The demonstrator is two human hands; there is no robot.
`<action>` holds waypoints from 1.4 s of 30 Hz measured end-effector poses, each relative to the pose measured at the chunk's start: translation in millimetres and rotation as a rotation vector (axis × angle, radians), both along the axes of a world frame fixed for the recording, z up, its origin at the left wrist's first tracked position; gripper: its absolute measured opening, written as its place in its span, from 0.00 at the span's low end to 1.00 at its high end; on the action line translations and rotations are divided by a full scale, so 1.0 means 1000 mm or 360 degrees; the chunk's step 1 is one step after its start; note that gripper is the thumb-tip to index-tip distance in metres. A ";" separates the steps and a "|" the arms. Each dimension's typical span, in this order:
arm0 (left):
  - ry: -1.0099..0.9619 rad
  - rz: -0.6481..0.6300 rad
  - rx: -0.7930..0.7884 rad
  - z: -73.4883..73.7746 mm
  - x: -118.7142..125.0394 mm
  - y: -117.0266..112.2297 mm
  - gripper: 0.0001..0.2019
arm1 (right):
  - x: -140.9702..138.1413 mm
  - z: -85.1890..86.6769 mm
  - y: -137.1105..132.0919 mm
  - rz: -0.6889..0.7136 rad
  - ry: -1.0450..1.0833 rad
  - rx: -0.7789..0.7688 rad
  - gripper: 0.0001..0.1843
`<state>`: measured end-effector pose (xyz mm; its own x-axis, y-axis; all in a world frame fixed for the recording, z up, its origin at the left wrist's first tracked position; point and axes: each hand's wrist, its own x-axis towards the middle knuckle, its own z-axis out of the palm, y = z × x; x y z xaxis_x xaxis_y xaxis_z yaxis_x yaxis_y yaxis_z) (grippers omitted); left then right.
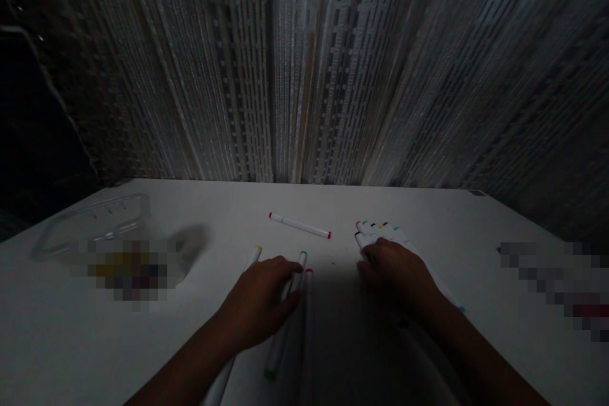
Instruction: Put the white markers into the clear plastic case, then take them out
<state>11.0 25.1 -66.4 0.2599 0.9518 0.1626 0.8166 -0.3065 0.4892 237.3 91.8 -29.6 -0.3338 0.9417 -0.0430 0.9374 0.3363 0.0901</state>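
Note:
The scene is dim. My left hand [261,301] lies on a few white markers [280,330] with yellow, green and pink ends, its fingers curled over them on the white table [228,209]. My right hand [397,276] rests on a bunch of several white markers [378,231] with coloured caps, fingers bent over them. A single red-capped marker [299,226] lies apart, beyond and between both hands.
A clear plastic box [92,222] sits at the far left of the table. Blurred patches lie near it and at the right edge. A patterned curtain or wall [304,63] rises right behind the table.

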 end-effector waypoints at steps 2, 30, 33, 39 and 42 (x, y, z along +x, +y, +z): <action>-0.0005 0.0003 0.0003 0.000 0.000 0.000 0.14 | 0.001 -0.001 0.000 -0.0007 -0.0002 0.0022 0.11; 0.0002 0.0025 -0.0006 -0.001 0.000 0.000 0.14 | 0.004 -0.002 0.000 0.0059 0.0107 0.0054 0.12; 0.0014 0.0008 -0.0021 0.000 0.000 0.000 0.14 | 0.003 -0.001 -0.001 0.0073 0.0136 0.0053 0.12; 0.0010 0.0009 -0.0019 0.002 0.000 0.000 0.15 | 0.002 0.000 -0.002 0.0078 0.0145 0.0031 0.12; 0.0012 0.0005 -0.0012 0.002 0.001 0.000 0.14 | 0.002 -0.001 -0.001 0.0074 0.0149 0.0032 0.12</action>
